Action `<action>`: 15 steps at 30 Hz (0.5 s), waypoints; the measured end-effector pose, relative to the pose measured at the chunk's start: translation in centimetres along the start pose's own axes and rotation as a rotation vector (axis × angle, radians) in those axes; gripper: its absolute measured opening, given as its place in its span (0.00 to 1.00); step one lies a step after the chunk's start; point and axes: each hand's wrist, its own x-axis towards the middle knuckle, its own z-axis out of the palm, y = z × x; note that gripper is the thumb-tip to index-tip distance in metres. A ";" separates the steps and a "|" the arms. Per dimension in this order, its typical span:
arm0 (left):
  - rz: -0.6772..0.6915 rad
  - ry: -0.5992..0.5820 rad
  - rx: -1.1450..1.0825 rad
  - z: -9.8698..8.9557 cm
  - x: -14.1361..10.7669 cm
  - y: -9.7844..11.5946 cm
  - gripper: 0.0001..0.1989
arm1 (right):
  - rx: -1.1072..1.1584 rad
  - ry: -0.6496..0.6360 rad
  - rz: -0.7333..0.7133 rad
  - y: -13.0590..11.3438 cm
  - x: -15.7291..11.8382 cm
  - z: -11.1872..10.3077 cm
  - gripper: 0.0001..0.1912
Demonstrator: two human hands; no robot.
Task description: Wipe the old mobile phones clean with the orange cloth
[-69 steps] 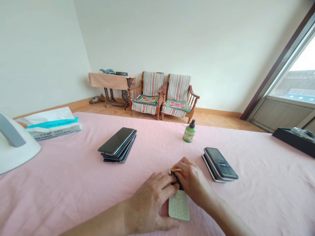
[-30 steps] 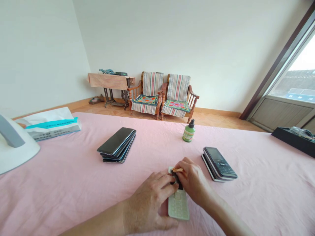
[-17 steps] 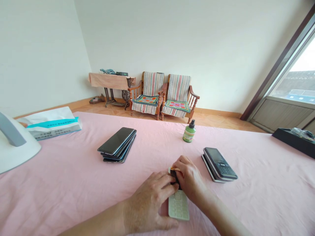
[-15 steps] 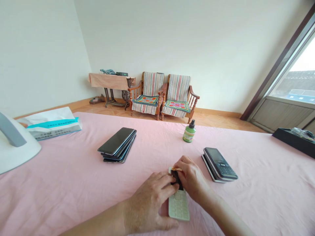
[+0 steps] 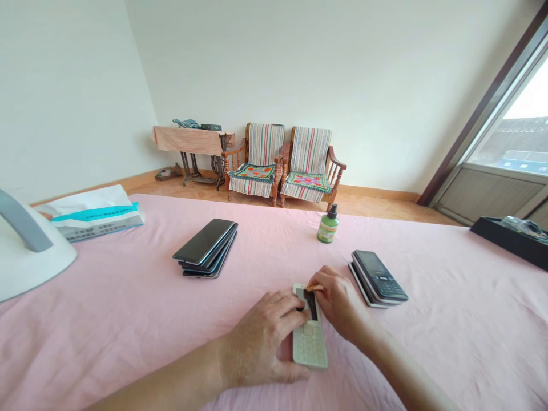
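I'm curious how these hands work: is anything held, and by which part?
The right hand pinches a small orange cloth; fingers partly hide where. The left hand rests its fingers on the pale phone's screen, not gripping it.

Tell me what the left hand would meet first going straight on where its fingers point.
The left hand, fingers on the pale oblong plastic keypad phone, would probably meet the right hand first, which pinches an orange cloth; depth is unclear.

Home room: wooden armchairs (image 5: 307, 162) with crocheted seat covers, cloth-draped sewing-machine table (image 5: 188, 140), plain pale walls (image 5: 274, 63).
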 end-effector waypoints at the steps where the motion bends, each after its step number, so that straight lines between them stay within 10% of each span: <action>1: -0.004 0.004 -0.004 0.0 0.0 0.0 0.29 | 0.000 0.000 0.004 0.0 -0.3 -0.2 0.12; 15: -0.021 -0.012 -0.149 -0.3 -0.2 -0.6 0.43 | 0.209 -0.060 0.020 -1.9 -6.3 -0.7 0.14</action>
